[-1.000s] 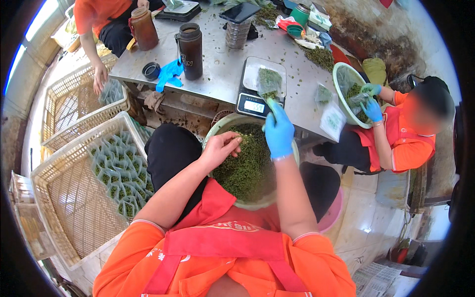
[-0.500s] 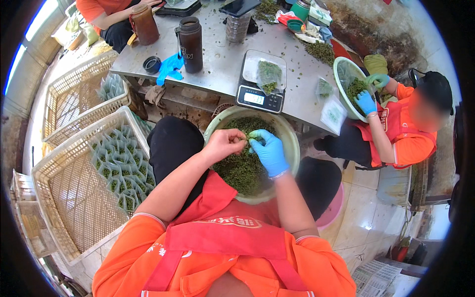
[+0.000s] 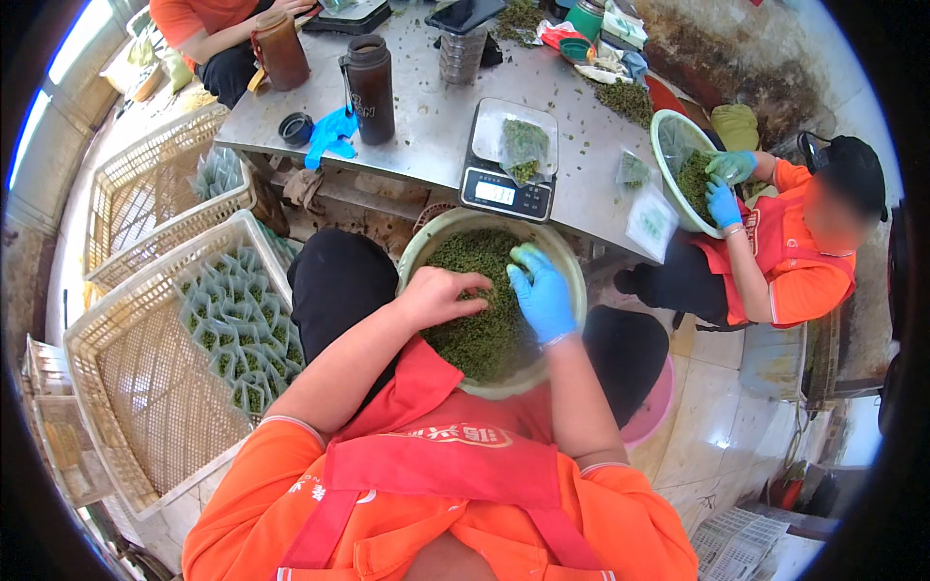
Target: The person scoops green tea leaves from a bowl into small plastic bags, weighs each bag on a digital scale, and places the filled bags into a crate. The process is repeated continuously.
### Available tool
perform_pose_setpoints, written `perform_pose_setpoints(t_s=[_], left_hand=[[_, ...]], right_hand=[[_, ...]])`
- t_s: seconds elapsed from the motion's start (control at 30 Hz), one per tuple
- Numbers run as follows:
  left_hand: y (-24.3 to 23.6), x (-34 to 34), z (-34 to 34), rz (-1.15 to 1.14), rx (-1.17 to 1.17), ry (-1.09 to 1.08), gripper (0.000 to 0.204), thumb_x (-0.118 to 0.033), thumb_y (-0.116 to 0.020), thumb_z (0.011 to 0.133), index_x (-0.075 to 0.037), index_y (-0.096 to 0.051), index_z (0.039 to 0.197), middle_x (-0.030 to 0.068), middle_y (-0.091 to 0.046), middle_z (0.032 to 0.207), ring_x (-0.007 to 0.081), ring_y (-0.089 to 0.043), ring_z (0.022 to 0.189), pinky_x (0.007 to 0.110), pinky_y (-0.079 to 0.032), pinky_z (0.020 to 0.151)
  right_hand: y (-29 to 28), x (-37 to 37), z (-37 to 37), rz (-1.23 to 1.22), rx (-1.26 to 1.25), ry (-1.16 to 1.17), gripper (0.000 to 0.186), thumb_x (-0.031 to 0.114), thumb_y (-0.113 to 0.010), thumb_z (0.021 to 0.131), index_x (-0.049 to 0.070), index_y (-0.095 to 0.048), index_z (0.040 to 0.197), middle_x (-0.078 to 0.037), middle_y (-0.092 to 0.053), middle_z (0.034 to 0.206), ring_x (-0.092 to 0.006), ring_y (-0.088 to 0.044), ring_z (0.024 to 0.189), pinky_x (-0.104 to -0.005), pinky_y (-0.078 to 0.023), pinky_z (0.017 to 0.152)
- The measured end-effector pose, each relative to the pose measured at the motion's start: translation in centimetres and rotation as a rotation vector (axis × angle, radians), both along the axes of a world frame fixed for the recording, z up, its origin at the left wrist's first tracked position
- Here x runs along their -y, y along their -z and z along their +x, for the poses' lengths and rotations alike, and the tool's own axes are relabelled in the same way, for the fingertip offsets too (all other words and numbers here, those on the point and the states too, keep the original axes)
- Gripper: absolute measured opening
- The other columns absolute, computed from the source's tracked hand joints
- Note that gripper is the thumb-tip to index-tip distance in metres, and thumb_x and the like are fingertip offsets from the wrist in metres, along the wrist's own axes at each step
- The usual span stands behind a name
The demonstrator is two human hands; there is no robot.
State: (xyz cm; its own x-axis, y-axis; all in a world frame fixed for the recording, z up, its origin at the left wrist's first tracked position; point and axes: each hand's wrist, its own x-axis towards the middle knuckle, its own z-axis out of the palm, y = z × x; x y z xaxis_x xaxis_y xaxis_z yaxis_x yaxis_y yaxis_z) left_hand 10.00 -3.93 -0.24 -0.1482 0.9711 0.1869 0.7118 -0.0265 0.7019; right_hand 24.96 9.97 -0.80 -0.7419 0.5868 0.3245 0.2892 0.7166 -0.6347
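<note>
A pale green basin (image 3: 407, 261) between my knees holds a heap of small green peppercorn-like berries (image 3: 480, 334). My bare left hand (image 3: 444, 296) is over the left side of the heap, fingers loosely curled and a little apart, with nothing visible in them. On the right side, my right hand (image 3: 542, 295) wears a blue glove; its fingers are spread above the berries, with greenish stains at the tips. A gap lies between the two hands. Beyond the basin, a digital scale (image 3: 502, 194) carries a clear bag of green berries (image 3: 524, 150).
To the left stand two plastic crates (image 3: 145, 387), the nearer holding several filled bags (image 3: 242, 329). On the metal table (image 3: 426, 116) are a dark flask (image 3: 369, 92), a brown jug (image 3: 281, 53) and blue gloves (image 3: 332, 136). At right, a co-worker (image 3: 775, 232) handles berries in another basin (image 3: 668, 179).
My hands, which met fingertip to fingertip over the basin, have moved apart. The left has lowered slightly toward the heap, and the right has shifted right with its fingers opened.
</note>
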Motion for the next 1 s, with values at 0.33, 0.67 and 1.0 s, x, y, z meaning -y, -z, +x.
perform_pose_setpoints(t_s=[0.33, 0.67, 1.0], left_hand=[[-0.4, -0.8, -1.3, 0.136, 0.133, -0.35, 0.02, -0.021, -0.062, 0.08, -0.014, -0.062, 0.099, 0.0056, -0.064, 0.07, 0.0213, -0.062, 0.06, 0.032, -0.049, 0.055], [0.1, -2.8, -5.4, 0.473, -0.265, -0.489, 0.038, -0.019, -0.07, 0.07, -0.009, -0.057, 0.105, 0.011, -0.062, 0.098, 0.0302, -0.059, 0.091, 0.041, -0.045, 0.08], [0.3, -4.4, -9.0, 0.002, -0.163, -0.723, 0.051, -0.027, -0.063, 0.073, -0.016, -0.047, 0.119, 0.0121, -0.065, 0.079, 0.0318, -0.063, 0.071, 0.043, -0.048, 0.062]], right_hand=[[-2.1, -4.0, -8.0, 0.282, 0.108, 0.193, 0.04, 0.022, -0.05, 0.086, 0.008, -0.047, 0.124, -0.015, -0.046, 0.13, -0.0348, -0.06, 0.089, -0.0439, -0.05, 0.073], [-7.3, -6.2, -13.0, 0.467, 0.359, 0.095, 0.019, 0.024, -0.053, 0.084, 0.017, -0.062, 0.1, -0.01, -0.055, 0.112, -0.0334, -0.061, 0.072, -0.0438, -0.05, 0.062], [-5.1, 0.5, -14.4, 0.426, 0.337, -0.188, 0.019, 0.016, -0.05, 0.08, 0.007, -0.055, 0.096, -0.013, -0.058, 0.104, -0.0305, -0.062, 0.072, -0.0431, -0.05, 0.061]])
